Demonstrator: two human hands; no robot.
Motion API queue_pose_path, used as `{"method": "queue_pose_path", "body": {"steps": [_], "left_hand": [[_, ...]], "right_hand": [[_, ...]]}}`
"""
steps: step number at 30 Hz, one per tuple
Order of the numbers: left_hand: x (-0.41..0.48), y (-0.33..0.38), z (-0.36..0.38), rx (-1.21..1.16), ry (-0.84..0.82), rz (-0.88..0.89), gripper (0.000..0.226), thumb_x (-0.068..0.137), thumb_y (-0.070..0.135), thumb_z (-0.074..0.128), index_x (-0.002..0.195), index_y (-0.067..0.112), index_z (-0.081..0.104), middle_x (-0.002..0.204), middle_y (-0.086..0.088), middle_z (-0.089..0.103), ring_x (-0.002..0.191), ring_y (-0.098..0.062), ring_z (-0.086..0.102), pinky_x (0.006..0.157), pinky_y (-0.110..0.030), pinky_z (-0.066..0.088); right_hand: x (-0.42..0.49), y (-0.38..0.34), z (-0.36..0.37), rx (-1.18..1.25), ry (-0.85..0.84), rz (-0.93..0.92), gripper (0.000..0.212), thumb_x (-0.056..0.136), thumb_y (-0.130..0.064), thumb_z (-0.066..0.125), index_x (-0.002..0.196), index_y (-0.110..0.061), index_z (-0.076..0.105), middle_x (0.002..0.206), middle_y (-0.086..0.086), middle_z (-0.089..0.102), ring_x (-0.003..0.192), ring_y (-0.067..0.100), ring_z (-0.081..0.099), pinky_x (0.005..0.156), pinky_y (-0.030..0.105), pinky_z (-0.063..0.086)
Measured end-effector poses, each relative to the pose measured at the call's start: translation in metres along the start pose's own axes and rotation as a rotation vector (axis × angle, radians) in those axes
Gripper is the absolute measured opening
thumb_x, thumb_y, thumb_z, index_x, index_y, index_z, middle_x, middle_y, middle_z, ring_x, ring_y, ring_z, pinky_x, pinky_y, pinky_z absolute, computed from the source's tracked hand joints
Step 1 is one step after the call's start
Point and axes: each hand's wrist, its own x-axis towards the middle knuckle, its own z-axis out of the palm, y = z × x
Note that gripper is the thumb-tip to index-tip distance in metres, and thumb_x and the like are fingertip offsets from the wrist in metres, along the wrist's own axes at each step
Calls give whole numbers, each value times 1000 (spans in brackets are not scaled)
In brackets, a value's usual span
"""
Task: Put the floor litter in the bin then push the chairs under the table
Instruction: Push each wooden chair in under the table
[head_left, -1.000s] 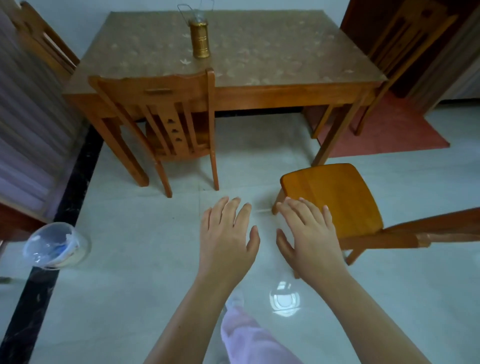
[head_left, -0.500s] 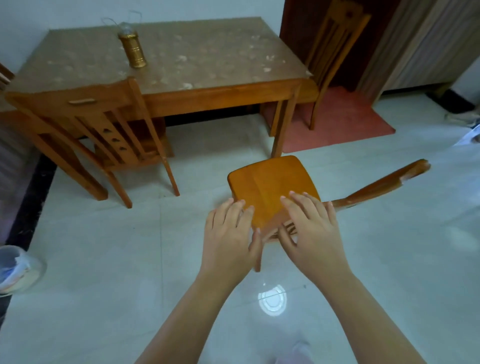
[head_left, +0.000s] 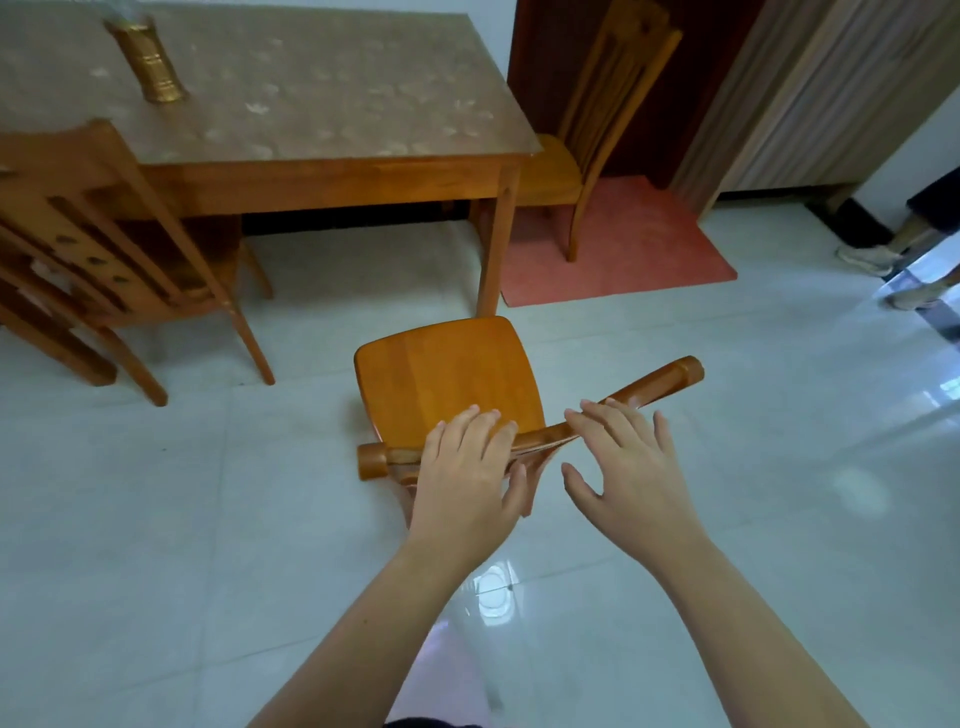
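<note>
Standing clear of the table (head_left: 363, 171), the glossy orange-brown wooden chair (head_left: 441, 374).

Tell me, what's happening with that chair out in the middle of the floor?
A person is reaching for the top rail of a wooden chair that stands out on the tiles, clear of the table. The left hand lies over the rail with fingers spread; the right hand is open at the rail, not gripping. Another chair on the left is already partly tucked under the table. No litter shows on the floor.
</note>
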Motion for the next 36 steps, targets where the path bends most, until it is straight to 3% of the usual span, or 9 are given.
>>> {"method": "queue_pose_path", "body": {"steps": [3,7,12,17,23,31,34,36], "left_hand": [[14,3,22,-8,-55,-21,37,77,25,67,108,4,66,111,-16,66,109,-36,59,91,-53,43],[28,8,48,16,-103,-34,37,72,28,75,102,9,68,103,-11,70,100,-32,64,84,-49,49],[38,3,65,26,-106,-51,36,71,37,73,97,12,70,94,-6,71,78,-23,67,63,-32,53],[47,6,64,-9,-166,-128,31,70,40,70,93,20,72,79,4,71,64,-16,65,57,-24,46],[56,18,58,12,-226,-307,24,70,45,64,82,27,73,69,8,71,60,-13,64,54,-22,44],[57,12,61,9,-370,-328,29,82,51,55,101,32,66,91,12,70,81,-8,62,66,-25,48],[57,3,60,-41,-455,-299,27,85,48,53,99,28,64,91,9,69,79,-10,61,68,-27,49],[59,-2,60,-52,-506,-263,28,86,48,52,98,25,63,91,7,68,79,-12,60,70,-31,49]], "right_hand": [[18,25,16,-13,-86,-41,44,76,-26,69,116,-11,59,121,10,61,117,33,52,100,60,31],[39,51,31,0,-240,-75,47,83,-36,58,127,-19,51,133,3,53,128,25,40,109,52,17],[58,70,43,63,-324,-191,49,78,-36,64,123,-18,55,128,3,56,124,24,44,106,50,25],[78,86,48,141,-433,-348,45,74,-38,66,114,-19,60,109,0,64,102,22,56,82,33,45],[94,94,57,242,-563,-445,26,77,-42,58,99,-29,63,96,-8,67,90,16,58,68,28,43],[106,94,59,313,-718,-436,7,73,-37,59,79,-35,56,76,-12,60,68,10,50,53,22,33],[110,90,58,296,-769,-455,23,71,-32,60,62,-36,39,60,-13,47,58,9,43,48,22,30],[113,87,58,292,-797,-448,23,69,-29,62,61,-32,40,60,-10,51,57,11,46,50,28,37]]}}
